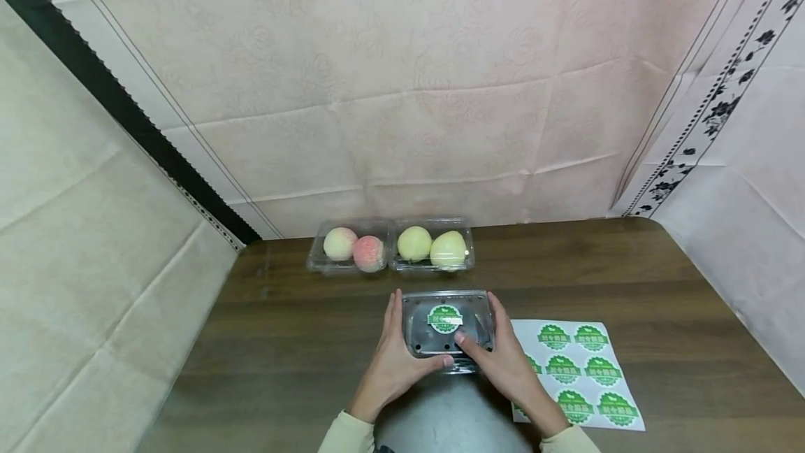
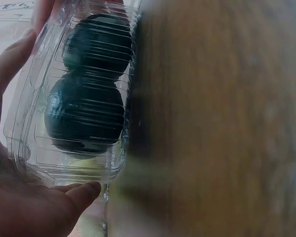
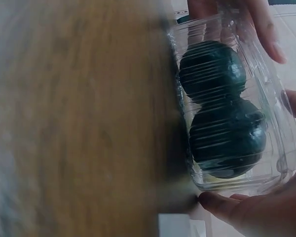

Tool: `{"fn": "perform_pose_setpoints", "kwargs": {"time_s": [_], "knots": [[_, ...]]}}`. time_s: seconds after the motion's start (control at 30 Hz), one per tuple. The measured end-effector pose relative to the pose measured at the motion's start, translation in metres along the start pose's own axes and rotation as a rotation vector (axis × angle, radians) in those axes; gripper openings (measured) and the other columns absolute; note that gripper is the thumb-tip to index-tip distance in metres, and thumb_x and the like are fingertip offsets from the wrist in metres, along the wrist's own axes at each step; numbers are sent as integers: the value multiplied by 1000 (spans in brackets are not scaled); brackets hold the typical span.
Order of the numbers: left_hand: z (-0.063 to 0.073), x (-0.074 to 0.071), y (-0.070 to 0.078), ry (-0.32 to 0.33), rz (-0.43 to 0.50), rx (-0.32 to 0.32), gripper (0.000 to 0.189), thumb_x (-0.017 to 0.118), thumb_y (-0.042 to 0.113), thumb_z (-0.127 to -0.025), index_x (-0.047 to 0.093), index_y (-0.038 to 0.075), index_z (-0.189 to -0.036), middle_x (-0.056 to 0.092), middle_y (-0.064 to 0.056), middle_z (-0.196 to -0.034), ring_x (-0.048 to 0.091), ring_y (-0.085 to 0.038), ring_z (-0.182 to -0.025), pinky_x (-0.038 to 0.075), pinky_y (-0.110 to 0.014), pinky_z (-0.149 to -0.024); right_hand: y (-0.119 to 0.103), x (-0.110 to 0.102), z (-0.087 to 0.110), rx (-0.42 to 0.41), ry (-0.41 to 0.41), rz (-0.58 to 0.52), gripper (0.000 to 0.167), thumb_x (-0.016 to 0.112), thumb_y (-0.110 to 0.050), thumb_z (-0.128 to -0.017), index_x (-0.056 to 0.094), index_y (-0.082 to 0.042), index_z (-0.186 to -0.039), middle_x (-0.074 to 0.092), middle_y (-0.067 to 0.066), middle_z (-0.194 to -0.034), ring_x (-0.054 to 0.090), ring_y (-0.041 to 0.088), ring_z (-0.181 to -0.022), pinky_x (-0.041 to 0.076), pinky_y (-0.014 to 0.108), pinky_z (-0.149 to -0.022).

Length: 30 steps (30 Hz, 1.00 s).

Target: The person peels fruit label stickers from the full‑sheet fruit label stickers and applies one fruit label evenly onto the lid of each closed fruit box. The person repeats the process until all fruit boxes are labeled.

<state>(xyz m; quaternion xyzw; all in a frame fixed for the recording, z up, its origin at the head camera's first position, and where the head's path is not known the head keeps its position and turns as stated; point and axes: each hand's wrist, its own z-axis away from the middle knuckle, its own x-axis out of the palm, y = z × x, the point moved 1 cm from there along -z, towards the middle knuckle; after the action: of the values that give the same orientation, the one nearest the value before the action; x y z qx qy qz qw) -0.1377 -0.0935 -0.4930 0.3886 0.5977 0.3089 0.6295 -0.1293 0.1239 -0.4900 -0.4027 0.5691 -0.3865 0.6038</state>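
Observation:
A clear plastic clamshell box with its lid down is held between both hands, in front of the person. Through its ribbed wall two dark round fruits show in the wrist views; their kind cannot be told. A round green-and-white sticker lies on the lid. My left hand grips the left side, thumb along the front edge. On the other side my right hand holds the box, its thumb on the lid close to the sticker's lower right.
Behind stand two clear boxes side by side: one with a pale and a pink peach-like fruit, one with two yellow-green fruits. At right lies a sheet of green stickers on the wooden table, partly under the right forearm.

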Motion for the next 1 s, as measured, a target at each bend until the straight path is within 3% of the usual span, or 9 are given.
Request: {"fn": "perform_pose_setpoints", "kwargs": {"time_s": [0.27,0.47,0.6,0.77,0.87,1.0], "knots": [[-3,5,2,13,14,-11,147,100,49,-67,2,16,-171,6,-21,-175,18,-48,-157,29,-67,-121,1,-4,-2,-17,3,39,103,77,-41,-96,12,-3,-167,20,32,-169,28,49,-154,28,66,-122],[-3,9,4,16,28,-59,149,100,52,-65,0,21,-171,5,-16,-177,19,-47,-157,30,-67,-120,2,-22,2,-4,-7,109,80,54,-45,-110,16,-2,-167,22,32,-168,31,54,-151,31,65,-120],[-4,10,6,11,42,-70,150,100,54,-64,0,22,-171,4,-14,-177,18,-44,-158,30,-65,-121,1,-43,12,-63,-28,250,60,44,-36,-115,33,1,-161,33,32,-163,36,55,-147,36,69,-116],[-4,10,8,10,46,-68,149,99,54,-65,0,23,-171,3,-14,-177,18,-43,-158,32,-65,-120,9,-62,21,-176,-44,609,48,65,-21,-106,54,3,-146,46,34,-152,41,59,-141,38,74,-110],[-4,11,8,11,48,-75,149,100,53,-65,-1,23,-171,2,-13,-177,18,-43,-158,32,-65,-120,16,-67,22,-142,-114,764,58,75,-26,-99,55,1,-146,44,37,-153,36,62,-142,34,79,-108],[-5,13,9,10,42,-81,149,99,53,-65,-2,24,-171,2,-13,-177,21,-45,-157,34,-67,-118,25,-74,23,-84,-206,832,68,79,-34,-95,53,-3,-150,39,36,-157,33,60,-144,32,82,-106]]}}
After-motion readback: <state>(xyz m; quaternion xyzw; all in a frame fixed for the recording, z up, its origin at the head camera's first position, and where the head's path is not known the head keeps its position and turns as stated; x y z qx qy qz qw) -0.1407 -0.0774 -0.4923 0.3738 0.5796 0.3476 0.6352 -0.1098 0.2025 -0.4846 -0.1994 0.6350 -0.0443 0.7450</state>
